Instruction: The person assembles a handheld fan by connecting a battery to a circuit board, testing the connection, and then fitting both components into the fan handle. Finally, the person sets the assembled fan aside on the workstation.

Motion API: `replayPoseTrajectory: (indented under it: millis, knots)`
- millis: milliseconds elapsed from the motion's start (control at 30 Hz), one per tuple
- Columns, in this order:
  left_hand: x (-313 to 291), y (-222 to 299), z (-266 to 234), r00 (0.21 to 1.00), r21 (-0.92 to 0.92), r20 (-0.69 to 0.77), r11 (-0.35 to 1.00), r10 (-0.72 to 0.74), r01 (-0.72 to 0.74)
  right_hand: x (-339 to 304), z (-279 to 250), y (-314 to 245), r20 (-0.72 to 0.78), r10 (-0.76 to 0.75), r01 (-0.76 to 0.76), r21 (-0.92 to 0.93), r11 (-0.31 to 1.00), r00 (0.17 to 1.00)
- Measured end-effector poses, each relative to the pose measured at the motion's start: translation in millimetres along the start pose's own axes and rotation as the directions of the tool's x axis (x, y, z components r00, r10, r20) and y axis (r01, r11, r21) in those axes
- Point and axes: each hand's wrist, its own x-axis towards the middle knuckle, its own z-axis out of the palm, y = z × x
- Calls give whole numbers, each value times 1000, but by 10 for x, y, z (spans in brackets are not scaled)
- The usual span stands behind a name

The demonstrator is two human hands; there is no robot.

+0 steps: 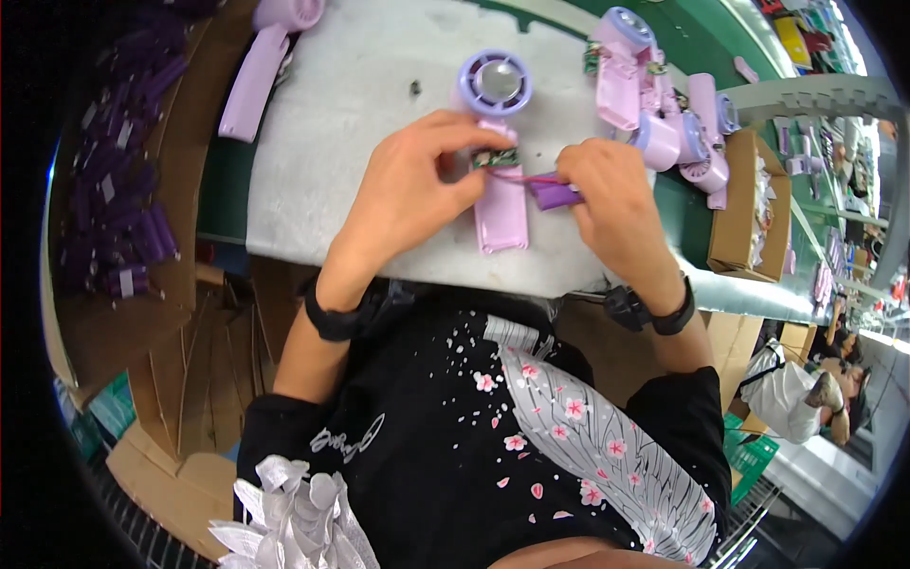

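Observation:
A pink handheld fan with a lilac round head (pixel 496 83) lies on the white mat, its handle shell (pixel 502 220) opened toward me. A small green circuit board (pixel 497 158) sits at the top of that handle. My left hand (pixel 408 180) closes on the board, with thumb and fingertips at its edges. In my right hand (pixel 614 194) is a purple battery (pixel 555 195), held just right of the handle. Thin red wires run from the battery toward the board. The right fingertips are partly hidden.
Purple batteries (pixel 123 209) fill a cardboard box at the left. A pink fan part (pixel 254 85) lies at the mat's left edge. Several fan assemblies (pixel 664 114) are heaped at the right, near a small cardboard box (pixel 730 228). The white mat (pixel 360 76) covers a green bench. Another person (pixel 782 389) is far right.

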Motion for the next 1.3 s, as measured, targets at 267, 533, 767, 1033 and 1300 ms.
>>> replayPoseTrajectory:
  millis: [267,533,767,1033,1300]
  knots:
    - [-82,-45,38,990,88,-137,995,-26,38,-210,8,-103,-13,27,-23,251,968,1000]
    - [-166,-143,-24,994,42,-110,999,-26,31,-84,60,-188,132,-43,37,46,998,990]
    - [-215,-161,-68,994,63,-106,997,-33,40,106,32,-317,327,17,-5,-37,999,945]
    - [-179,-194,-76,995,63,-96,997,-26,33,28,107,-303,218,-14,25,-50,998,976]
    - [-148,-225,-148,994,35,-99,999,-33,37,157,119,-316,225,9,5,-59,998,974]
